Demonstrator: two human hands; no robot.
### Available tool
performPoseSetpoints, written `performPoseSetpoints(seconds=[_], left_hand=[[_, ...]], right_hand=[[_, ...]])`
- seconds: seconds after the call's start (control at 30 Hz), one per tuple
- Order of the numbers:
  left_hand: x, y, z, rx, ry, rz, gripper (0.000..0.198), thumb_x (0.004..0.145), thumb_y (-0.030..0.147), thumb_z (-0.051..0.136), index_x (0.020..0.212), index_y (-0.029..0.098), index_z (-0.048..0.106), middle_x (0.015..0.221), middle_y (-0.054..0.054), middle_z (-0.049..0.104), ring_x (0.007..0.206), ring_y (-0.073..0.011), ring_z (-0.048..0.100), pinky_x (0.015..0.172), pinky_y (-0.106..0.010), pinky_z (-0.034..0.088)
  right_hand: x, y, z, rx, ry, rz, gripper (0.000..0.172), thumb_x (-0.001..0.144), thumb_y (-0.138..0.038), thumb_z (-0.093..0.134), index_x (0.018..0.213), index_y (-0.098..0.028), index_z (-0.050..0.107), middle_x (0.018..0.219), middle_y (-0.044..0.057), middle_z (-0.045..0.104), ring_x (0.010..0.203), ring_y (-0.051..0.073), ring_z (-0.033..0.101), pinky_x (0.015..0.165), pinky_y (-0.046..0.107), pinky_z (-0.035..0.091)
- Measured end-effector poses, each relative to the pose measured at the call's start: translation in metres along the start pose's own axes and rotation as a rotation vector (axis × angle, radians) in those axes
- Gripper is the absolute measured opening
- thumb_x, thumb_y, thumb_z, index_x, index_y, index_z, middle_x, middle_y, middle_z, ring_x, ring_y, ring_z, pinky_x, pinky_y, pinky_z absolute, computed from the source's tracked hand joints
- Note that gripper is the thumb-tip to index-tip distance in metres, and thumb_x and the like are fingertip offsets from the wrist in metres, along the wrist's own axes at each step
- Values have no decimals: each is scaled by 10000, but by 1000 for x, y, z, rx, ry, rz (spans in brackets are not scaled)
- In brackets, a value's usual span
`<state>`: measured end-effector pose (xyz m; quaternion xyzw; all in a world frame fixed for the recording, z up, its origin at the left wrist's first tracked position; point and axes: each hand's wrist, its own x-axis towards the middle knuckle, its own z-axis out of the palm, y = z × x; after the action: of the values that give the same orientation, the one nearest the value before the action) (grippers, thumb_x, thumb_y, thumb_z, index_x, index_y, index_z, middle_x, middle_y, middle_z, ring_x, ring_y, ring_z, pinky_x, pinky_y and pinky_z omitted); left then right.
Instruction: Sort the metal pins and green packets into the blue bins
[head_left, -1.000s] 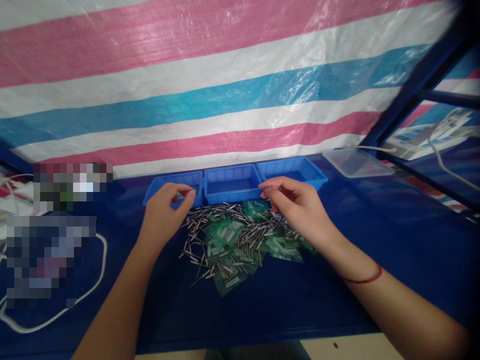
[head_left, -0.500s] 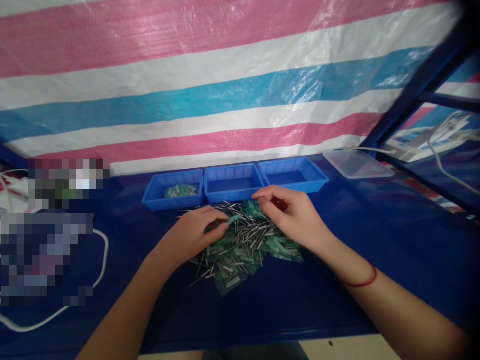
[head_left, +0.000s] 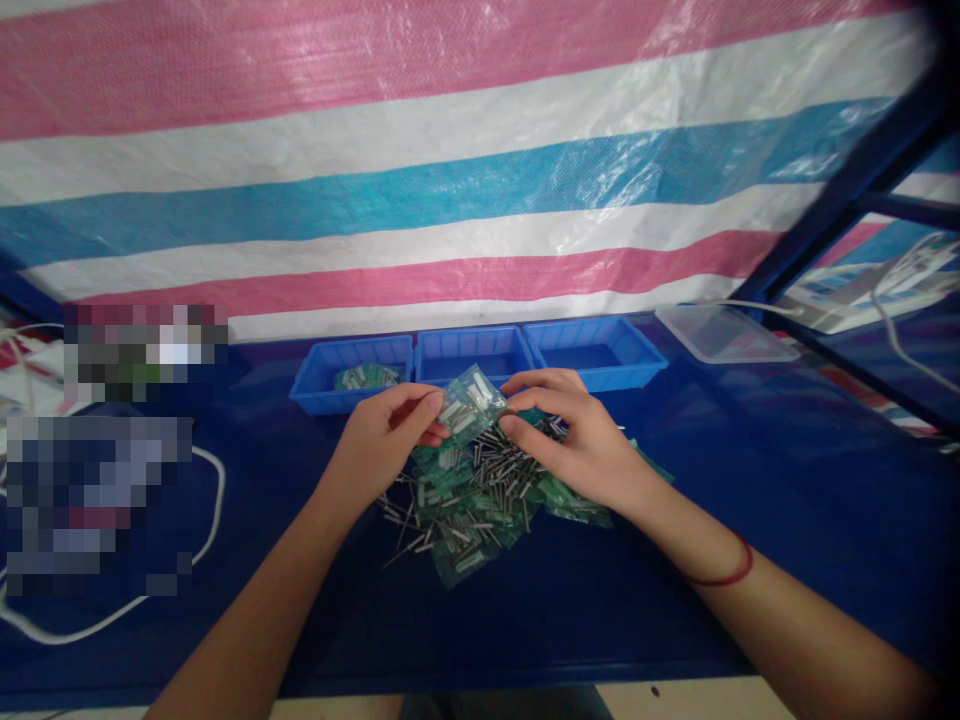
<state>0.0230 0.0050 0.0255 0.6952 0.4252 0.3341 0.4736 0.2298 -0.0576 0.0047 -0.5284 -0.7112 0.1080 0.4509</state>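
A small clear green-tinted plastic bag with short metal pins inside is held up above a pile. My left hand pinches its left edge between thumb and fingers. Over at the bag's right edge, my right hand has its thumb and fingertips closed around the corner. Below both hands lies a heap of loose metal pins mixed with more green-tinted bags. Part of the heap is hidden by my right hand.
Three blue trays stand in a row behind the heap: the left tray holds several bags, beside the middle tray and right tray. A clear plastic lid lies at the right. A white cable curves across the left side.
A bag has come up from the heap and is now between my hands. My left hand has risen slightly and closed on it; my right hand has turned toward its edge.
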Motion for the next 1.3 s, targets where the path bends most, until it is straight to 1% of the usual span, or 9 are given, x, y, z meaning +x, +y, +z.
performPoseSetpoints(seconds=[0.1, 0.3, 0.47, 0.67, 0.9, 0.97, 1.13, 1.2, 1.3], left_hand=[[-1, 0, 2, -65, -23, -26, 269, 826, 394, 614, 920, 147, 667, 784, -43, 710, 653, -143, 681, 636, -255, 582], [-3, 0, 3, -114, -15, -69, 304, 807, 410, 645, 954, 146, 676, 802, -58, 719, 609, -144, 680, 580, -247, 587], [-2, 1, 3, -174, -30, -96, 308, 795, 397, 663, 962, 139, 682, 847, -68, 724, 674, -154, 696, 641, -262, 602], [-3, 0, 6, -213, -26, -72, 277, 769, 331, 699, 979, 150, 687, 820, -48, 728, 700, -150, 701, 690, -271, 607], [-1, -7, 6, -127, -16, 15, 240, 799, 367, 664, 938, 171, 670, 815, -33, 715, 762, -154, 698, 744, -283, 590], [0, -10, 5, -64, -8, 50, 248, 812, 387, 647, 944, 177, 664, 811, -28, 709, 762, -155, 694, 746, -288, 583], [1, -10, 3, -6, -19, 76, 278, 840, 407, 605, 978, 170, 648, 752, -23, 693, 730, -159, 693, 736, -299, 579], [0, -7, 4, -38, -30, 70, 295, 836, 422, 607, 974, 165, 646, 807, -38, 708, 738, -160, 696, 745, -296, 578], [-2, -4, 6, -69, -58, 61, 332, 843, 454, 589, 981, 159, 652, 896, -61, 719, 782, -167, 700, 779, -298, 570]], right_hand=[[0, 1, 0, 135, 9, 86, 109, 837, -322, 599, 833, -234, 663, 1001, 53, 671, 1000, 212, 578, 912, 410, 414], [1, 2, 3, 334, -3, 286, 173, 809, -370, 631, 832, -211, 695, 824, 36, 707, 738, 171, 609, 671, 335, 467], [4, -2, 2, 578, 2, 358, 123, 774, -318, 671, 788, -197, 685, 749, 17, 709, 681, 133, 626, 664, 293, 493], [4, -4, 0, 617, 25, 441, 175, 757, -315, 686, 869, -181, 693, 658, -3, 661, 567, 103, 582, 533, 249, 486], [2, -6, 0, 673, -22, 426, 191, 792, -360, 654, 884, -192, 648, 616, -36, 591, 491, 80, 545, 428, 217, 490], [2, -6, 1, 710, -40, 453, 210, 792, -372, 655, 898, -191, 640, 671, -12, 639, 531, 93, 589, 445, 222, 520], [3, -7, 1, 792, -41, 497, 251, 805, -415, 639, 881, -178, 671, 877, 62, 706, 745, 153, 681, 611, 290, 604], [3, -7, 1, 817, -24, 508, 254, 788, -415, 662, 877, -178, 677, 853, 54, 702, 765, 161, 688, 628, 293, 611], [3, -7, 1, 837, 18, 524, 239, 732, -382, 723, 848, -179, 672, 794, 28, 678, 708, 145, 678, 582, 271, 612]])
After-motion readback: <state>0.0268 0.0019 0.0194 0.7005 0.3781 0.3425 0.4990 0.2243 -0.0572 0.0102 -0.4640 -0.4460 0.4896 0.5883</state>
